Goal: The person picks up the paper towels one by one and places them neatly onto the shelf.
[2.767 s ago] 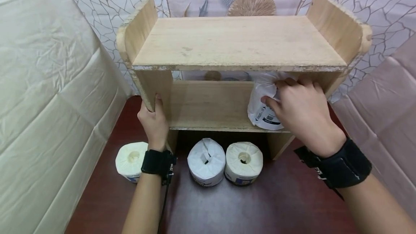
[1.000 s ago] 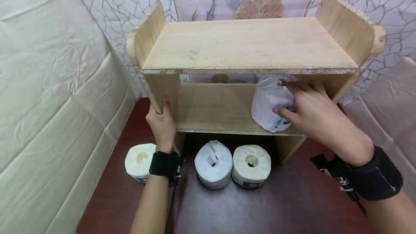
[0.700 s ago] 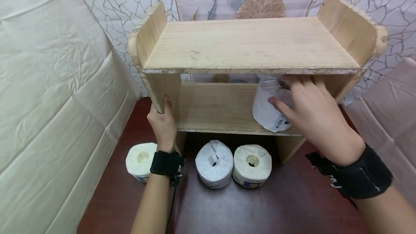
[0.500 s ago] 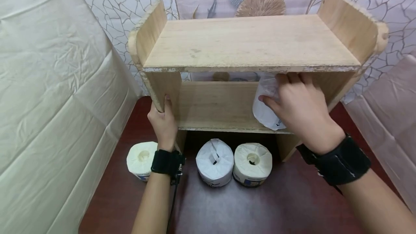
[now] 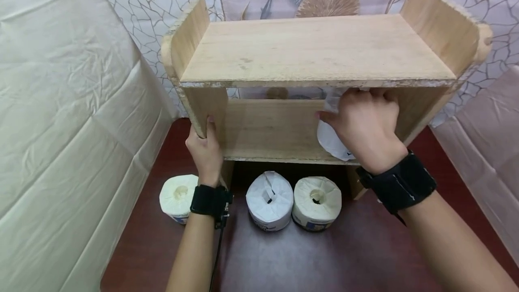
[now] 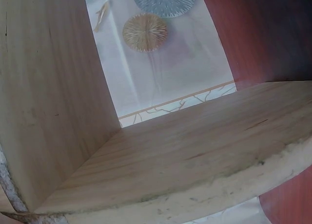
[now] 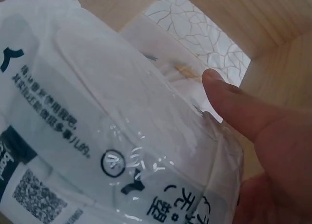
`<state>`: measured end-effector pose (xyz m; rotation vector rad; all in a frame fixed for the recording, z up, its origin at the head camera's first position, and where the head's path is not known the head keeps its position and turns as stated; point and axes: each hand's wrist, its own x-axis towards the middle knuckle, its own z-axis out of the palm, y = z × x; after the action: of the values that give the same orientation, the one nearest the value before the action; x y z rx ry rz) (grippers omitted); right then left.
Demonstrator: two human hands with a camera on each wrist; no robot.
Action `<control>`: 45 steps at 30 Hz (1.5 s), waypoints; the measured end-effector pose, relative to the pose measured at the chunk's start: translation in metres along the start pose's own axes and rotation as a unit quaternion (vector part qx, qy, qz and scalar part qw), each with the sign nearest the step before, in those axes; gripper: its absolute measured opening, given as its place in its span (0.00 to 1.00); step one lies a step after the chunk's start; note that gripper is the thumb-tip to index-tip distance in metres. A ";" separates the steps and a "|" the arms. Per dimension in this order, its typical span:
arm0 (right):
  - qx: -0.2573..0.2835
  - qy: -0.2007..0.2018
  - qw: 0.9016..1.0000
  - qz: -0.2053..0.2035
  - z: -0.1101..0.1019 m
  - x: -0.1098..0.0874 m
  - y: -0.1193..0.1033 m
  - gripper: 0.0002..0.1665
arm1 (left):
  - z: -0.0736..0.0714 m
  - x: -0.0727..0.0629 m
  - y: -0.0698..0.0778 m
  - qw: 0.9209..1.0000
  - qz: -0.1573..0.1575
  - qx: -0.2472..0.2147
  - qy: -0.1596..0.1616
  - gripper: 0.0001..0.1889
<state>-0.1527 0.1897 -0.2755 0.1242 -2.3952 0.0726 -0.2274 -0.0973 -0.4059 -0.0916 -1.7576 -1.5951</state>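
My left hand point(image 5: 206, 152) grips the front edge of the left side panel of a wooden shelf unit point(image 5: 316, 53), thumb on the panel's inner face. On the middle board, at its right end, stands a white roll in a clear plastic wrapper point(image 5: 330, 141). My right hand point(image 5: 366, 123) is at the top of this roll, its fingers curled and mostly hidden, its thumb pointing left. In the right wrist view, printed characters and a square code show on the wrapped roll point(image 7: 112, 102), and the thumb point(image 7: 234, 102) stands straight beside it.
Two paper-wrapped toilet rolls, a white one point(image 5: 269, 202) and a cream one point(image 5: 317, 204), stand side by side before the lower opening. Another cream roll point(image 5: 178, 198) is on the dark red surface, left of my left wrist. Pale quilted sheeting point(image 5: 69, 139) rises at the left.
My right hand has shifted left and turned over the wrapped roll, covering more of it. Compared with the oldest frame, the roll's printed label faces farther right. My left hand keeps its grip.
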 end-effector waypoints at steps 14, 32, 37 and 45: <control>-0.003 -0.041 0.999 0.035 0.000 0.003 0.000 0.36 | 0.000 0.001 0.001 1.000 -0.010 -0.004 0.000 0.19; 0.011 -0.034 0.999 0.027 0.005 -0.001 0.004 0.34 | 0.000 -0.001 0.002 1.000 -0.007 -0.002 0.004 0.19; 0.019 -0.033 0.999 0.024 0.005 -0.002 0.006 0.33 | -0.001 -0.002 0.000 1.000 -0.005 -0.002 0.002 0.20; 0.027 -0.032 0.999 0.015 0.002 -0.005 0.007 0.32 | 0.000 0.000 0.000 1.000 0.002 -0.003 0.001 0.20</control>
<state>-0.1514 0.1970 -0.2803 0.1182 -2.4603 0.1502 -0.2276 -0.0974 -0.4061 -0.0962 -1.7499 -1.5962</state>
